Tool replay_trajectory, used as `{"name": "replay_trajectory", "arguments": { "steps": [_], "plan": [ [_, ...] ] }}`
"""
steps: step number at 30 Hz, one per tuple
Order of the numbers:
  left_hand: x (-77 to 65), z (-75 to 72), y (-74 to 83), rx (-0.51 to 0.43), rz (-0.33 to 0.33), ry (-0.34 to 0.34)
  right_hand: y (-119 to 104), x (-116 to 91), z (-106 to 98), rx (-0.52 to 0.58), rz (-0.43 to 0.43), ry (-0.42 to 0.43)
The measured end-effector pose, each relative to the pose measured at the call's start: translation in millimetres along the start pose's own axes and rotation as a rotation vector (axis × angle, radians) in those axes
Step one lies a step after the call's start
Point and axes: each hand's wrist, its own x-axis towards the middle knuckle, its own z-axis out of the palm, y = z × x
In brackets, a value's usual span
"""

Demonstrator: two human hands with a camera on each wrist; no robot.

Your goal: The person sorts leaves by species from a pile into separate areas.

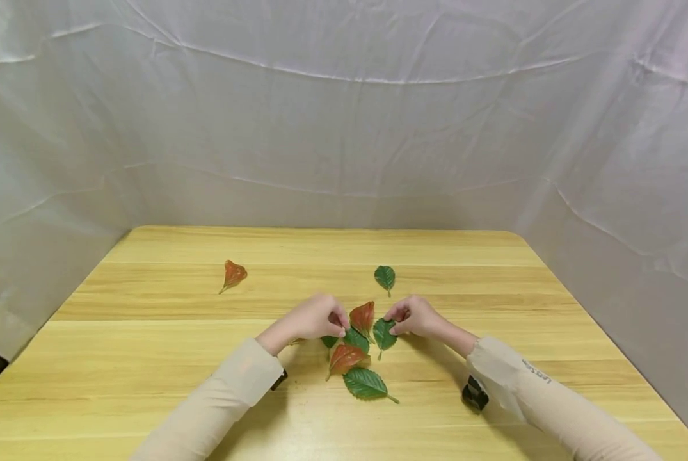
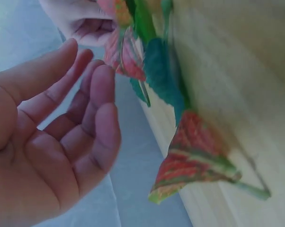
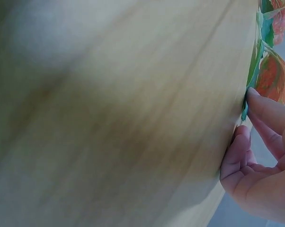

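My right hand [image 1: 415, 317] pinches a green leaf [image 1: 383, 339] by its edge with thumb and finger. In the right wrist view that leaf [image 3: 244, 111] lies close along the tabletop under the fingertips. My left hand [image 1: 322, 318] hovers by another green leaf [image 1: 355, 341], its fingers [image 2: 104, 85] loosely bent around nothing. A red-orange leaf [image 1: 362, 318] lies between the hands. Nearer to me, another red-orange leaf [image 1: 348, 358] overlaps the cluster, above a toothed green leaf [image 1: 365, 384]. A further green leaf [image 1: 329, 342] is partly hidden by my left hand.
Apart from the cluster, one red-orange leaf [image 1: 233, 275] lies far left on the wooden table [image 1: 148, 358], and one green leaf [image 1: 385, 277] lies beyond my right hand. Pale sheeting [image 1: 344, 128] hangs behind the table and along both sides.
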Motion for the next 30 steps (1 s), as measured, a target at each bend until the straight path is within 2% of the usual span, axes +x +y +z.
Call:
{"name": "replay_trajectory", "arguments": {
  "steps": [3,6,13,30],
  "plan": [
    [3.1,-4.9,-2.1,-0.020,0.047,0.004,-0.5,-0.4,0.5,0.002,-0.005,-0.004],
    [6.8,-9.8,-1.7,-0.023,0.065,-0.001,-0.3,-0.7,0.5,0.007,-0.007,-0.007],
    [20.4,-17.3,2.0,-0.018,0.038,-0.004,0.6,0.0,-0.4,0.005,-0.013,-0.007],
    [53.6,-27.0,-5.6,-0.001,0.094,-0.045,-0.1,1.4,-0.7,0.001,-0.021,-0.012]
  ]
}}
